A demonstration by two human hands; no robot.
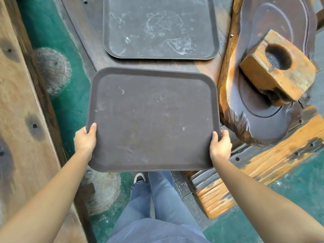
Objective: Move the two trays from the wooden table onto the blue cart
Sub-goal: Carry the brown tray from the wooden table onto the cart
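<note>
I hold a dark brown rectangular tray (152, 120) level in front of me, its near half past the edge of the wooden table (94, 55) and over my legs. My left hand (85, 140) grips its left rim, thumb on top. My right hand (220, 146) grips the right rim the same way. A second, similar tray (159, 27) with whitish smears lies flat on the table farther away. The blue cart is not in view.
A carved wooden piece (273, 95) with an orange block (278, 67) that has a round hole stands close on the right. Wooden planks (22, 111) run along the left. Green floor (70, 106) shows between them, with round stump tops (52, 71).
</note>
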